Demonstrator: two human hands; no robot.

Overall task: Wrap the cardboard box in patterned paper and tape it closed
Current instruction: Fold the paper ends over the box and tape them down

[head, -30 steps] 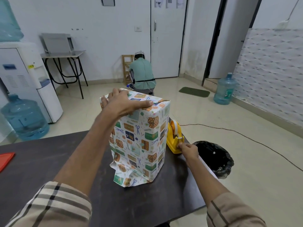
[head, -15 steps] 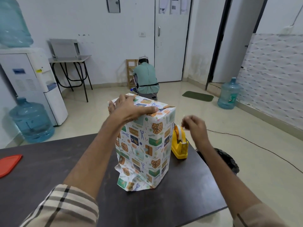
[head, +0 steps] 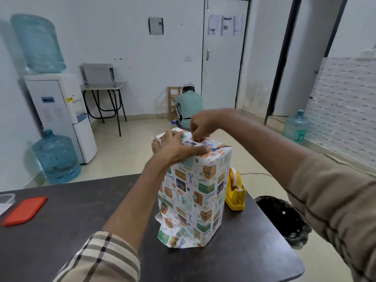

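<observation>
Closest to me, both sleeves are cut off by the edge of the picture. One wrapped box [head: 195,192] stands upright on the dark tabletop [head: 81,220], near its right end. The paper [head: 205,180] covers all of it, so I see no cardboard, and the bottom end hangs loose and crumpled.

My left hand [head: 175,147] lies flat on top of the box with its fingers spread, pressing down. My right hand [head: 200,127] is just behind it with curled fingers, pinching a small pale bit [head: 200,140] against the top. I cannot tell if that bit is tape or paper.

One yellow tape holder [head: 235,192] sits just right of the box, partly hidden by it. One red lid [head: 25,209] lies far left, beside a clear tub [head: 6,200] cut off by the edge. One black bin bag [head: 284,218] is past the table corner.

Farther off I count three water bottles: one [head: 38,43] on the cooler [head: 59,110], two [head: 57,157] [head: 297,127] on the floor. One person [head: 189,106] crouches by the door, back to me.
</observation>
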